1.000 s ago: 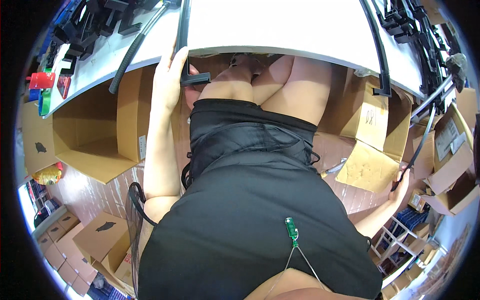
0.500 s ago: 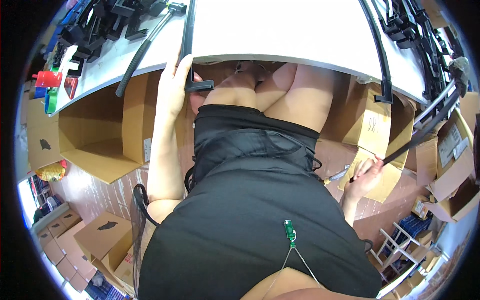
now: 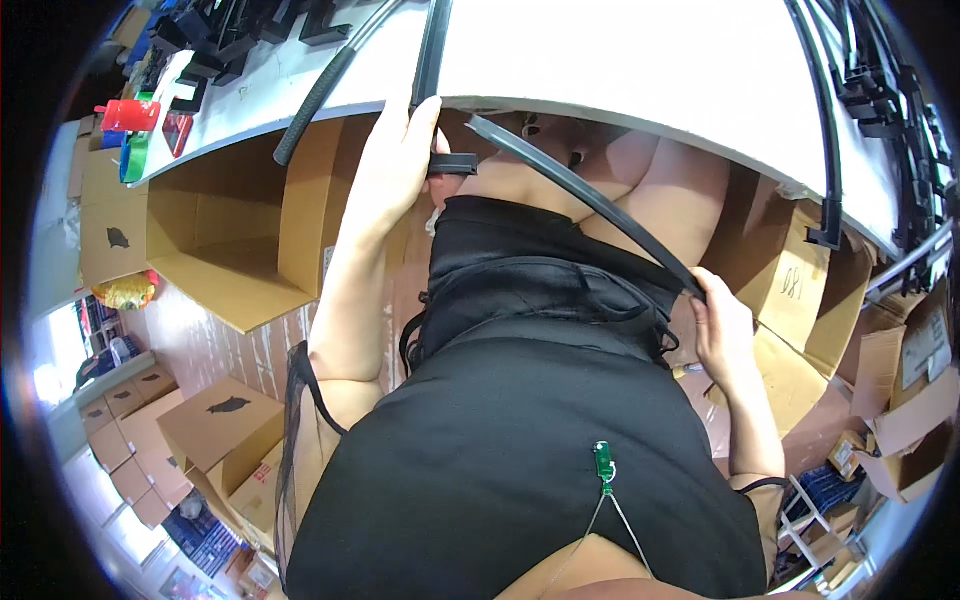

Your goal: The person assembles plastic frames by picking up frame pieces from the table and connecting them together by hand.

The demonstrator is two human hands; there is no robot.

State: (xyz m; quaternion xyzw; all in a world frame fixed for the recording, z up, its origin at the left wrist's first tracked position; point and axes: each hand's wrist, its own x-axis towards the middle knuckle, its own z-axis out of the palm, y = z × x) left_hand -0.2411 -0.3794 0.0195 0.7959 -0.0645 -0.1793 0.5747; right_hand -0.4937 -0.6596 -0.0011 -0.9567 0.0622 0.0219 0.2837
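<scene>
My left hand (image 3: 392, 170) is closed around a long black plastic strip (image 3: 431, 50) at the table's front edge. A short black corner leg (image 3: 456, 164) sticks out to the right just below my fingers. My right hand (image 3: 724, 322) grips the lower end of another black strip (image 3: 590, 195). That strip slants up and left over my lap, and its far end lies a little right of the corner leg, apart from it. Left of my left hand, a hammer (image 3: 325, 95) lies on the white table (image 3: 620, 60), with its dark ribbed handle reaching over the edge.
A third black strip (image 3: 820, 130) with a bent end lies at the table's right. Black parts (image 3: 225, 35) are heaped at the back left, near a red tape dispenser (image 3: 130, 115). Open cardboard boxes stand under the table, at left (image 3: 225, 290) and right (image 3: 790, 310).
My right hand has swung its strip from the right side across my lap toward the left-hand strip. The view has shifted, and my left hand keeps its hold.
</scene>
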